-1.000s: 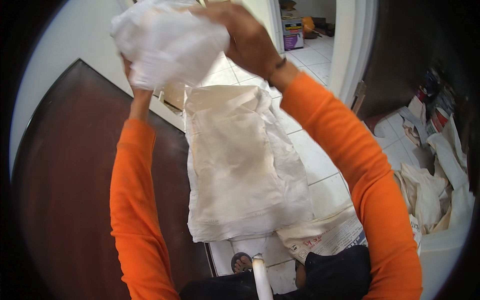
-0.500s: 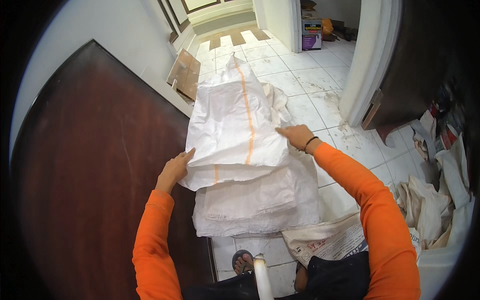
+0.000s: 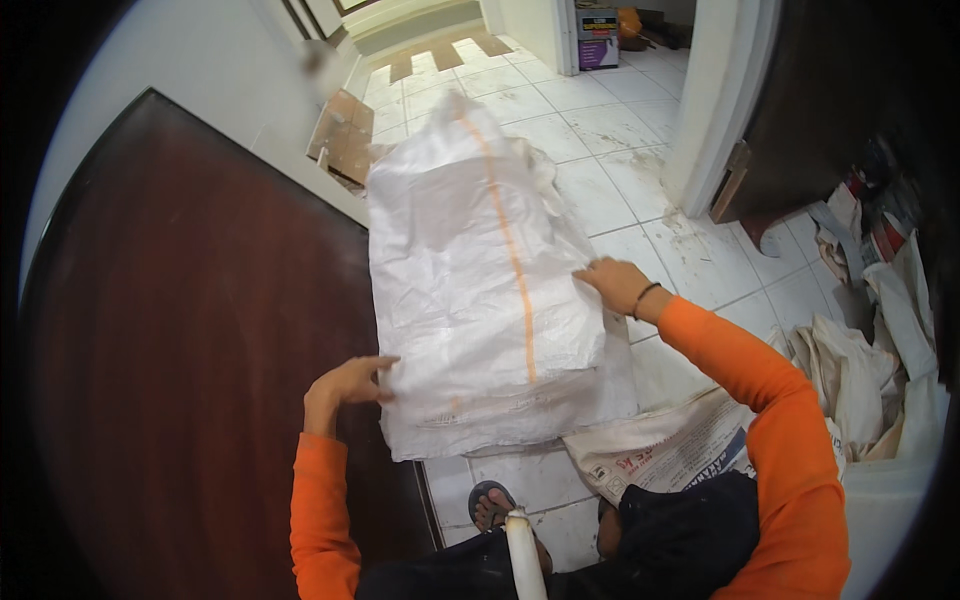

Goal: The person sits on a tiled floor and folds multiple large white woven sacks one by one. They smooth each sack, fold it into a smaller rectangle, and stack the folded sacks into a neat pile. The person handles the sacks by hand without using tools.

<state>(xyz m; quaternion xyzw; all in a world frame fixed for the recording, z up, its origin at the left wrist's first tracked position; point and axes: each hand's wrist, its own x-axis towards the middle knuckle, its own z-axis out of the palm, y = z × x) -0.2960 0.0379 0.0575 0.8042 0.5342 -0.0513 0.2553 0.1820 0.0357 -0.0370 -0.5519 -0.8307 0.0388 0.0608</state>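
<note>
A white woven sack [image 3: 450, 270] with an orange stripe lies spread on top of other white sacks [image 3: 615, 385], stacked on the tiled floor before me. My left hand [image 3: 350, 388] is at the left edge of the top sack, thumb and fingers apart, the fingertips touching or almost touching the fabric. On the opposite edge, my right hand [image 3: 618, 285], with a dark band at the wrist, pinches the sack's side. The far end of the top sack is raised and blurred.
A dark brown door [image 3: 200, 330] stands close at my left. A printed sack [image 3: 670, 450] lies by my legs, and crumpled off-white sacks [image 3: 850, 380] are heaped at the right. Farther off are a doorway frame [image 3: 725, 110], a box [image 3: 598, 40] and wooden pieces [image 3: 343, 135].
The top sack has come toward me and now covers more of the stack. My left hand has moved nearer and its fingers have parted; my right hand has shifted slightly right and nearer.
</note>
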